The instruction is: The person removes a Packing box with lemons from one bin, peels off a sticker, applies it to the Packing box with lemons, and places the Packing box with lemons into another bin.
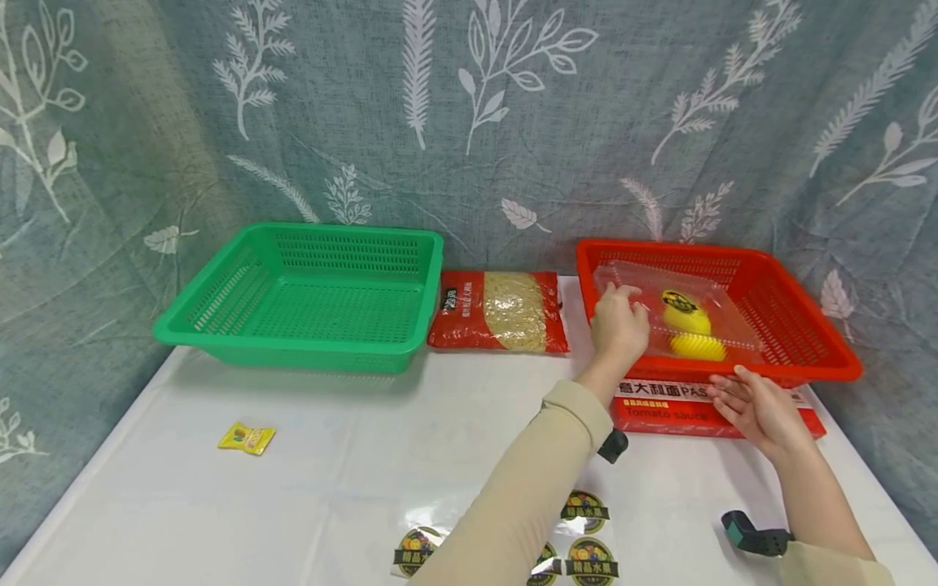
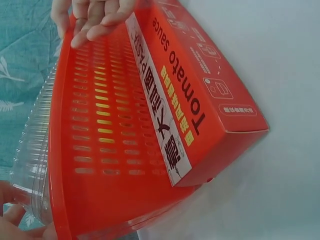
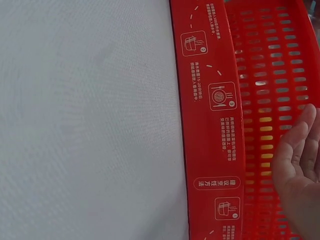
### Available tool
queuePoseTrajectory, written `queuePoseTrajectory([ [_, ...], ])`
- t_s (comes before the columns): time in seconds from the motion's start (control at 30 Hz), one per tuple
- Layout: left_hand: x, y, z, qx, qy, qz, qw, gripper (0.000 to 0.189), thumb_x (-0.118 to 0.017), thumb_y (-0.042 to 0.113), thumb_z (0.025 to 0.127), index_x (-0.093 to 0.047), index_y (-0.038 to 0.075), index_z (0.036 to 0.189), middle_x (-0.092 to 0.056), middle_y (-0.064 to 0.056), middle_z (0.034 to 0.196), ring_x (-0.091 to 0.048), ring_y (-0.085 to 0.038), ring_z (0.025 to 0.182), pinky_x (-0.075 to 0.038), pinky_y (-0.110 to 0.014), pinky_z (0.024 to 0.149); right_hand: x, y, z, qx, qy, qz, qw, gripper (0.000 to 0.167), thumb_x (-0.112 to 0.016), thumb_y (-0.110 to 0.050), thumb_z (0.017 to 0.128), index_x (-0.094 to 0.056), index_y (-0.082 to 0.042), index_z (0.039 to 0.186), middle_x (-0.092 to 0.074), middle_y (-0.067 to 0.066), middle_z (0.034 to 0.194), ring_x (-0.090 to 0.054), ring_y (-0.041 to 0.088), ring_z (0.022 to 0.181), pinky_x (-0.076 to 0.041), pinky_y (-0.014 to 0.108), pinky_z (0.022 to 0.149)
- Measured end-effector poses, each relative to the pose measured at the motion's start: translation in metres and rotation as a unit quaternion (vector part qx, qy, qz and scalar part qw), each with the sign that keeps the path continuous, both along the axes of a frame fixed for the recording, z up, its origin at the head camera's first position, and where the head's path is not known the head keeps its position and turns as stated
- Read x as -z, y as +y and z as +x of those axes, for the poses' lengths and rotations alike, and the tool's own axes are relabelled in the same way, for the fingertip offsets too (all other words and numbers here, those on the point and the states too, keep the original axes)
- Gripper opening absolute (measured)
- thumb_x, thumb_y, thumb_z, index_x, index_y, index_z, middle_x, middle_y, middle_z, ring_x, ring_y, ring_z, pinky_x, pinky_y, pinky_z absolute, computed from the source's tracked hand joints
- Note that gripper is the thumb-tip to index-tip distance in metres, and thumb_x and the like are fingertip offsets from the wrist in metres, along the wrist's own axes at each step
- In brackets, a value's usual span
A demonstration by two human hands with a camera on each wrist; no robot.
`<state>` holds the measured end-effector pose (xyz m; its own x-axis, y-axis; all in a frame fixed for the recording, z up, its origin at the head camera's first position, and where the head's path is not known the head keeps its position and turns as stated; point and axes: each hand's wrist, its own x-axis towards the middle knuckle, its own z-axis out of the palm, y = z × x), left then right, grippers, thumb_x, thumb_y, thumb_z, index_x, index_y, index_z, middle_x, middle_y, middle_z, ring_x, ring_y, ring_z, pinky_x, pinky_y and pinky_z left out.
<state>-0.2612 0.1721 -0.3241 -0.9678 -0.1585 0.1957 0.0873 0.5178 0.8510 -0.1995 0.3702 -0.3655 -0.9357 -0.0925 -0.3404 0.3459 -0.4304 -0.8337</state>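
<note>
In the head view a clear plastic box [image 1: 721,305] with a round dark fruit sticker [image 1: 679,302] lies tilted in the red basket [image 1: 813,334]. Through it show a smooth yellow piece [image 1: 692,321] and a ridged yellow piece [image 1: 698,348]. My left hand [image 1: 620,322] holds the box at its left end; the left wrist view shows fingers [image 2: 15,217] around that end. At the basket's front rim is my right hand [image 1: 762,411], thumb against the rim and fingers loosely bent below it. Under the basket's front sits a red pasta box [image 1: 677,417] marked "Tomato sauce".
A green basket [image 1: 330,313] stands at the back left. Between the baskets lies a red pasta bag [image 1: 506,313]. A small yellow packet [image 1: 247,438] is on the white table [image 1: 315,488] at left, and a sheet of round stickers [image 1: 586,511] at the front, partly under my left arm.
</note>
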Motion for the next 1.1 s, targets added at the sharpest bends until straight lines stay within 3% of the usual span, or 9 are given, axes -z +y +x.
queuePoseTrajectory([
  [0.57, -0.0006, -0.0049, -0.0011, 0.047, -0.029, -0.026, 0.9981, 0.031, -0.062, 0.022, 0.088, -0.06, 0.015, 0.118, -0.047, -0.003, 0.135, -0.047, -0.016, 0.12, -0.04, -0.028, 0.096, 0.0021, 0.0007, 0.0012, 0.002, 0.0, -0.022, 0.9998, 0.02, -0.053, -0.029, 0.092, -0.046, -0.015, 0.105, -0.067, 0.001, 0.089, -0.064, 0.014, 0.083, -0.053, 0.026, 0.074],
  [0.87, 0.001, -0.008, 0.001, 0.092, -0.053, -0.085, 0.9908, 0.068, -0.074, 0.042, 0.073, -0.048, 0.019, 0.132, -0.036, -0.002, 0.143, -0.035, -0.016, 0.129, -0.036, -0.029, 0.1, 0.0032, -0.0002, 0.0012, 0.005, -0.003, -0.025, 0.9997, 0.021, -0.052, -0.029, 0.092, -0.044, -0.016, 0.107, -0.067, 0.001, 0.089, -0.064, 0.015, 0.083, -0.053, 0.027, 0.074],
  [1.1, 0.002, -0.01, 0.0008, 0.11, -0.07, -0.124, 0.9838, 0.082, -0.081, 0.03, 0.068, -0.04, 0.024, 0.139, -0.031, -0.001, 0.145, -0.036, -0.017, 0.128, -0.036, -0.03, 0.1, 0.0031, -0.0012, 0.0009, 0.002, -0.002, -0.033, 0.9995, 0.021, -0.052, -0.028, 0.093, -0.043, -0.016, 0.107, -0.067, 0.002, 0.09, -0.064, 0.015, 0.083, -0.053, 0.027, 0.074],
])
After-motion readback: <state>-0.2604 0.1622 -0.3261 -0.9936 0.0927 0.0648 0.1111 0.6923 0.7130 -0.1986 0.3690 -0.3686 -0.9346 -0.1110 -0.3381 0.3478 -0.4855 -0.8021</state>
